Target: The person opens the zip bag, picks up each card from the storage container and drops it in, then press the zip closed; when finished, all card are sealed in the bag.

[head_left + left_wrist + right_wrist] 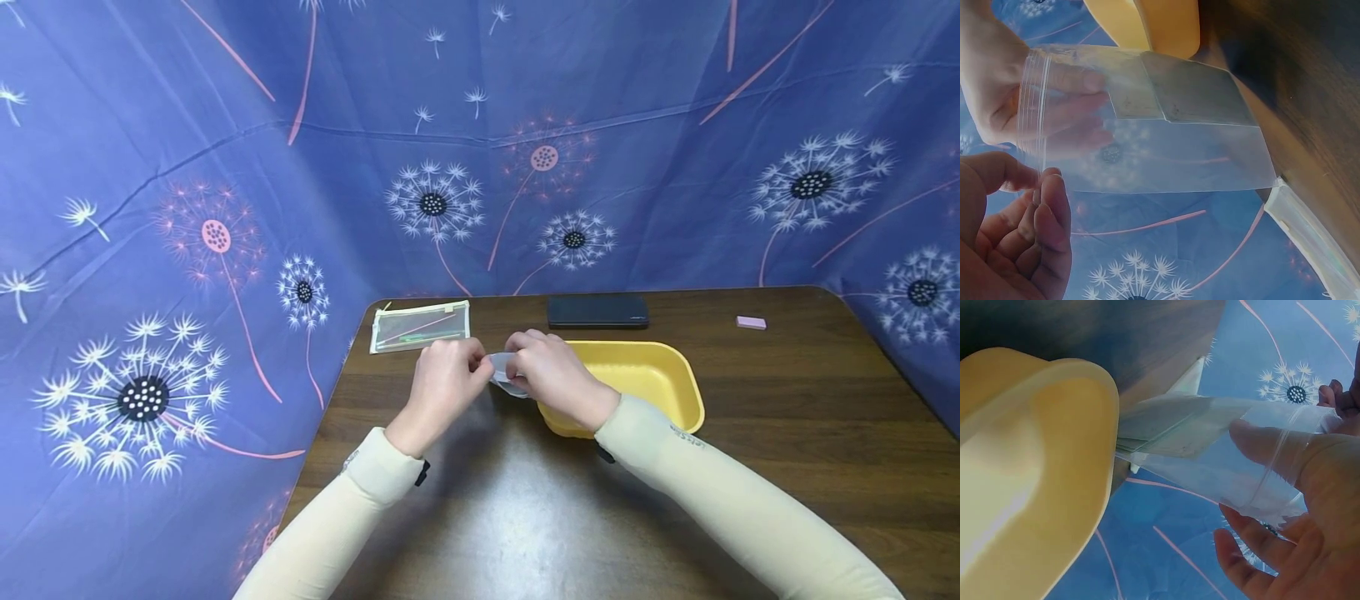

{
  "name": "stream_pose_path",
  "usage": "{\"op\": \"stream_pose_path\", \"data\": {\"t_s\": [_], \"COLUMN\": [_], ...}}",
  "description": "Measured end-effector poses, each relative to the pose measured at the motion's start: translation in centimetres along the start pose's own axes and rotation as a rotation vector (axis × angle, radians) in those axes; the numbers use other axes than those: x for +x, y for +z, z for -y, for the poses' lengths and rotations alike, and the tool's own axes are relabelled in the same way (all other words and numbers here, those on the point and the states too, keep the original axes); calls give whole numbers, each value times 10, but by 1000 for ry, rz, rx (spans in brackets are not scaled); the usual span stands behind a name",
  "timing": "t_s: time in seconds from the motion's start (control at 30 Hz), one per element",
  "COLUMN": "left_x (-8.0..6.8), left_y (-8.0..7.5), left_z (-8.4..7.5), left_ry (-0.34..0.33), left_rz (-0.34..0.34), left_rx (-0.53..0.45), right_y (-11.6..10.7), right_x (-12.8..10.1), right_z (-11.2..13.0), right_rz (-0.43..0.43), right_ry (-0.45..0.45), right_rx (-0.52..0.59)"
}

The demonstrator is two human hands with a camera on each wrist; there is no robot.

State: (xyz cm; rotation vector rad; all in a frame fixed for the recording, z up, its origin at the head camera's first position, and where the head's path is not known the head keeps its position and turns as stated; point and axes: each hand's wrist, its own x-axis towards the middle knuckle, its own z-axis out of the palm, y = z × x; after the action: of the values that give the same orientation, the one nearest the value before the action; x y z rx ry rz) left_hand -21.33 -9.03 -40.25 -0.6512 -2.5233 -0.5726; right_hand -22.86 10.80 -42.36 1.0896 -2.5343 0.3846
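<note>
A clear zip-lock bag [1172, 156] is held up between both hands, left of the yellow tray [678, 375]. Through its plastic show flat greyish-green rectangular sheets [1204, 94], overlapping at the end away from the zip; their exact kind is unclear. My left hand [447, 379] pinches a corner of the bag at the zip strip [1032, 131] between thumb and fingers. At the mouth end, my right hand [558, 379] holds the bag, its thumb [1260, 440] seen through the plastic and other fingers below. Whether those fingertips are inside or behind the bag, I cannot tell.
Behind the left hand lies a mesh zip pouch [420, 325] with thin coloured sticks in it. A dark flat case [597, 312] sits behind the tray. Toward the back right is a small pink block [751, 322]. A blue patterned cloth [480, 167] hangs around the table.
</note>
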Motion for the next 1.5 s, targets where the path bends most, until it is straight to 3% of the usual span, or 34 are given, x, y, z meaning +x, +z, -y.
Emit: {"op": "stream_pose_path", "data": {"t_s": [0.27,0.5,0.67,0.8,1.0,1.2,1.5], "left_x": [0,4,11,16,17,8,-16], "left_y": [2,-1,-4,-7,-10,-11,-4], "left_z": [8,14,20,26,37,48,66], "left_ry": [1,-14,-79,-146,-249,-295,-262], "left_rz": [-10,-7,46,74,82,73,89], "left_rx": [3,-24,-90,-138,-233,-344,-488], "right_y": [-6,-24,-26,-23,-17,-10,-3], "right_x": [-3,-19,-30,-31,-24,-15,-8], "right_z": [-1,-10,-20,-25,-28,-29,-29], "right_rz": [-39,-34,15,36,-8,-42,-44], "right_ry": [15,178,273,273,286,329,392], "right_rx": [68,237,289,275,298,397,492]}}
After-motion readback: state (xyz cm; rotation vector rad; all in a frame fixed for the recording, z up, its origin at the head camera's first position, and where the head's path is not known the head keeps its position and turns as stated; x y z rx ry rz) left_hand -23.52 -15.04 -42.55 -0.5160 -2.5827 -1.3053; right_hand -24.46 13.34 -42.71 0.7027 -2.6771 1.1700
